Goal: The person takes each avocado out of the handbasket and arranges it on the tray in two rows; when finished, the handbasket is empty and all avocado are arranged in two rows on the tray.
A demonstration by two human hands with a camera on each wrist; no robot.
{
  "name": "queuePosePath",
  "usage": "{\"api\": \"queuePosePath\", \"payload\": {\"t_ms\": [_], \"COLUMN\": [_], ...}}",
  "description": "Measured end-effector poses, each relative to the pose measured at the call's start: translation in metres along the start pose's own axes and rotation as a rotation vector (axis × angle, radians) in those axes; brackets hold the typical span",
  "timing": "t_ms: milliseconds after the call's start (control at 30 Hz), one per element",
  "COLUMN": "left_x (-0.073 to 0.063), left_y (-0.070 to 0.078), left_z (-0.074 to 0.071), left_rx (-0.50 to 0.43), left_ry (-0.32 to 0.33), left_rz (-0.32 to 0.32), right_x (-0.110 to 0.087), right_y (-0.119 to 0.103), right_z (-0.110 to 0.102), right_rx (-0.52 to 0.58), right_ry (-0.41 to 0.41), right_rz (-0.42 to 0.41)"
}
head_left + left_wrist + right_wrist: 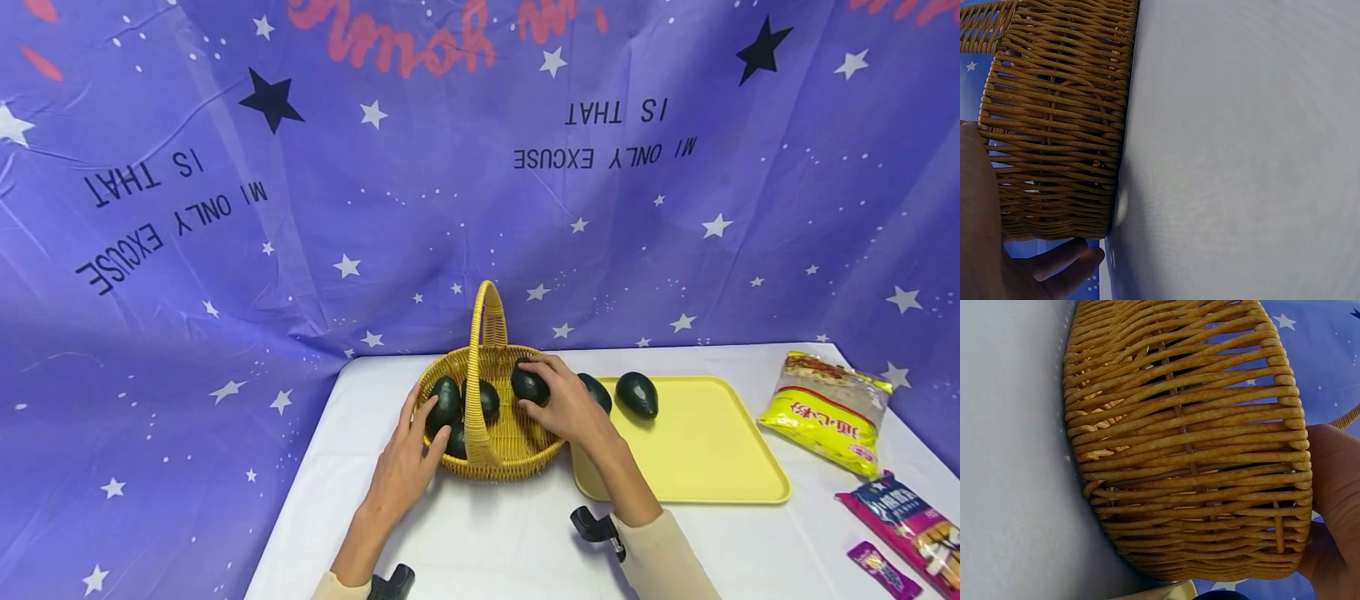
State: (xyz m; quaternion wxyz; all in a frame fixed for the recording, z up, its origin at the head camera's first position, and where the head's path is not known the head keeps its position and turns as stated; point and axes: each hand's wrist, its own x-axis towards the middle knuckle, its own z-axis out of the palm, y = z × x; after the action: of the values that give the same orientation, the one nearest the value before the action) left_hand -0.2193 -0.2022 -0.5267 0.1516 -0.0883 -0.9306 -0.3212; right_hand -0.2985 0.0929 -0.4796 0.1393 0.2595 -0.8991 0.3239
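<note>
A yellow wicker basket with an arched handle stands on the white table. Inside its left half lie several dark green avocados, among them one avocado against the left wall. My left hand holds the basket's left rim, thumb inside and other fingers along the outer wall. In the right half of the basket, my right hand grips another avocado between thumb and fingers. The left wrist view shows fingertips by the basket's outer side; in the right wrist view, wickerwork hides the held avocado.
A yellow tray lies right of the basket, with an avocado on it and another partly behind my right hand. Farther right are a yellow food bag, a pink packet and a small purple sachet. A purple star-printed cloth hangs behind.
</note>
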Motion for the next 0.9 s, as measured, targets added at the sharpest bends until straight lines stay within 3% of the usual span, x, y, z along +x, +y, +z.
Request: {"api": "queuePosePath", "payload": {"t_ms": [500,900], "left_x": [0.0,0.0], "left_y": [0.0,0.0], "left_z": [0.001,0.001], "left_rx": [-0.013,-0.017], "left_ry": [0.009,0.0], "left_rz": [0.009,0.001], "right_x": [-0.006,-0.012], "right_y": [0.004,0.008], "right_z": [-0.013,-0.031], "right_rx": [0.004,0.007], "right_ry": [0.067,0.123], "right_rz": [-0.064,-0.068]}}
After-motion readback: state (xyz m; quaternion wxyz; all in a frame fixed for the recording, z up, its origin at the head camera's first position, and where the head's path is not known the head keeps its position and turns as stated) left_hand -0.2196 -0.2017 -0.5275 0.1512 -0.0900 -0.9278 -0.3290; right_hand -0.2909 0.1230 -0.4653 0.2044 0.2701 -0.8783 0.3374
